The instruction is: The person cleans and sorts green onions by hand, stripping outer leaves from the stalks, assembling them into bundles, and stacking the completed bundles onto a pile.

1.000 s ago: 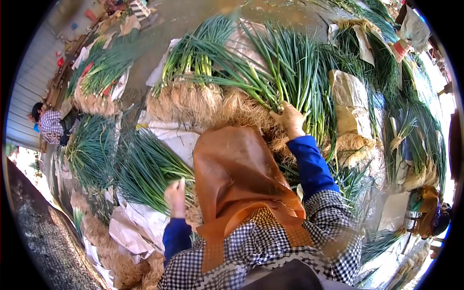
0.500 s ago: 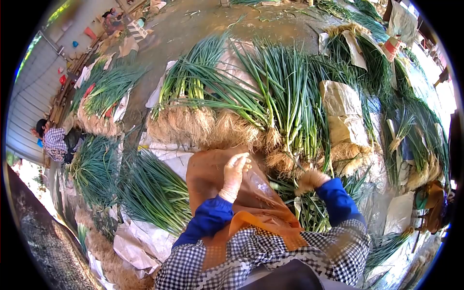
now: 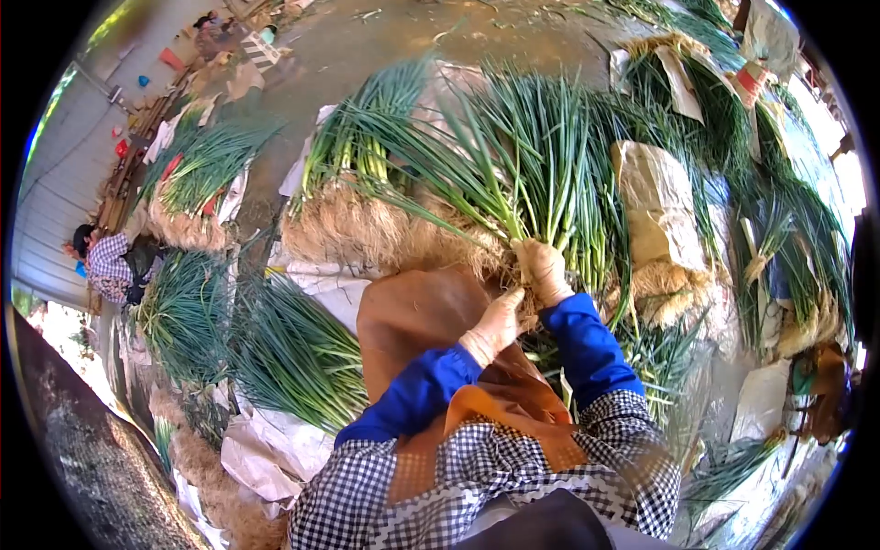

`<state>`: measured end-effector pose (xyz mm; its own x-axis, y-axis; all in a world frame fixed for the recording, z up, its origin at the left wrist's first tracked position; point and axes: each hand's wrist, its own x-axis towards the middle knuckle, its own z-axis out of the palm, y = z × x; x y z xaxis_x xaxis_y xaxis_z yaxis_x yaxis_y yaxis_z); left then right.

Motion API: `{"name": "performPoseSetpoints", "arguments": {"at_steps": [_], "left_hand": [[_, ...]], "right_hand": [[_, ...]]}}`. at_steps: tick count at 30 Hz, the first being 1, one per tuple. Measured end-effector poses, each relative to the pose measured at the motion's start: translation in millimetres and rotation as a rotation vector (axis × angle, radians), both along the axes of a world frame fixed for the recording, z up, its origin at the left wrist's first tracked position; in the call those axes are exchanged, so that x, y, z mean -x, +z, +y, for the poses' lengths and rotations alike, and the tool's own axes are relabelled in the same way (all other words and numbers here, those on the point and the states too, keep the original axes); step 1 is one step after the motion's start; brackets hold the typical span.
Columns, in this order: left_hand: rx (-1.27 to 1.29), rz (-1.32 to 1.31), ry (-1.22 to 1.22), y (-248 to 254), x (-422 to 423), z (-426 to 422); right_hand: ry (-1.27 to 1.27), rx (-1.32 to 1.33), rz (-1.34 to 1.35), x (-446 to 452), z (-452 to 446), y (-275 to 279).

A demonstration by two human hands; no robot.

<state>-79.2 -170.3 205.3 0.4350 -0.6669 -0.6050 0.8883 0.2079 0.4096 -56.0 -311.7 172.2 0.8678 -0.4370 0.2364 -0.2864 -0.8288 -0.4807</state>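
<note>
My right hand is closed around the lower stems of some spring onions, whose long green leaves fan out away from me. Just below it, my left hand has its fingers pinched together at the pale, stringy roots of these spring onions. The two hands almost meet; exactly what lies between the left fingertips is partly hidden. A brown apron covers my lap under the left hand. Left of the hands lies another row of spring onions with thick tan roots towards me.
A loose heap of spring onions lies at my left, by crumpled pale sheeting. Folded tan paper covers a bundle on the right. Further bundles lie on the wet floor. A person sits at far left.
My right hand has moved up and left onto the spring onion stems. My left hand, open and raised before, has come down and right to the roots and closed.
</note>
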Motion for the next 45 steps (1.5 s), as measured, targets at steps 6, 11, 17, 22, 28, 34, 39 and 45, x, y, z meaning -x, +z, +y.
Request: {"name": "performPoseSetpoints", "arguments": {"at_steps": [6, 11, 17, 22, 28, 34, 39, 45], "left_hand": [[0.056, 0.093, 0.02, -52, 8, 2], [0.114, 0.116, 0.106, -39, -10, 16], [0.36, 0.339, -0.15, -15, 5, 38], [0.338, 0.292, -0.197, -18, 9, 43], [-0.101, -0.296, 0.038, -16, 24, 30], [-0.159, -0.41, -0.194, -15, 30, 34], [-0.203, -0.353, 0.066, -15, 32, 26], [-0.085, -0.19, 0.197, -15, 6, 26]], "right_hand": [[0.159, -0.167, -0.133, 97, 36, 25], [-0.036, -0.484, 0.34, 219, -9, 58], [0.124, -1.162, 0.376, 157, -18, 57], [0.19, -1.594, 0.047, 55, 30, 13], [0.003, -0.582, -0.008, 53, 46, 11], [0.206, -1.219, -0.046, 21, 11, 5], [0.055, -0.436, -0.233, 43, 30, 32], [-0.059, -1.133, 0.094, 174, 35, 79]]}}
